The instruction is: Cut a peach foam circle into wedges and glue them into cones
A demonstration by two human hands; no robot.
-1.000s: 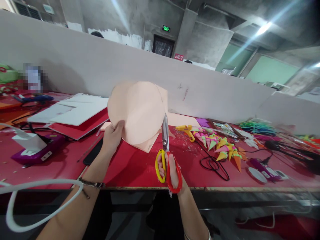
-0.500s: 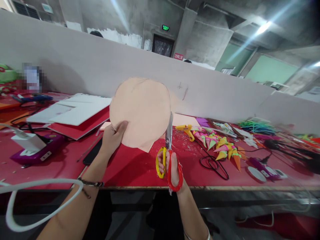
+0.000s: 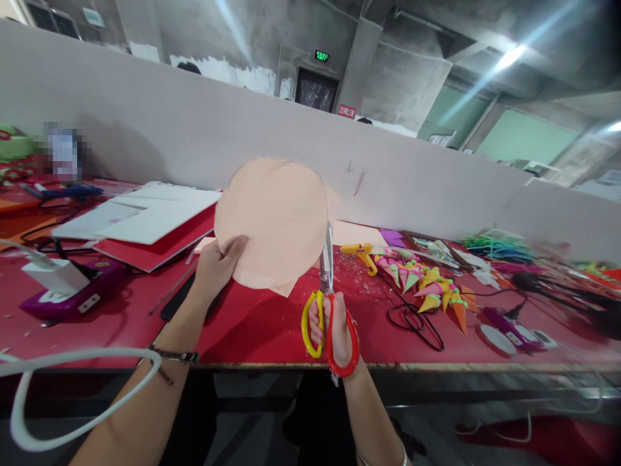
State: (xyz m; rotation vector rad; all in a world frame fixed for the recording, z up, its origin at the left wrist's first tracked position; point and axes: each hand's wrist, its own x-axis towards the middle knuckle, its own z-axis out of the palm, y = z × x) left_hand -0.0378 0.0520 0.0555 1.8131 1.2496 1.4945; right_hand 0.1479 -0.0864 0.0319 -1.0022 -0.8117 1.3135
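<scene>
Holding rounded peach paper (image 3: 272, 220) at centre frame by its lower-left edge in the left hand (image 3: 218, 264); gripping scissors (image 3: 325, 277) at its right edge with the right hand (image 3: 342, 333), above the red tabletop (image 3: 272, 336). Could cut crookedly if flexing under one-sided support.

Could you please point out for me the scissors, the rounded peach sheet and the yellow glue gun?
Scissors (image 3: 325, 277): head view, on the metal near the pivot.
Rounded peach sheet (image 3: 272, 219): head view, on the middle of its face.
Yellow glue gun (image 3: 361, 250): head view, on its body.
</scene>
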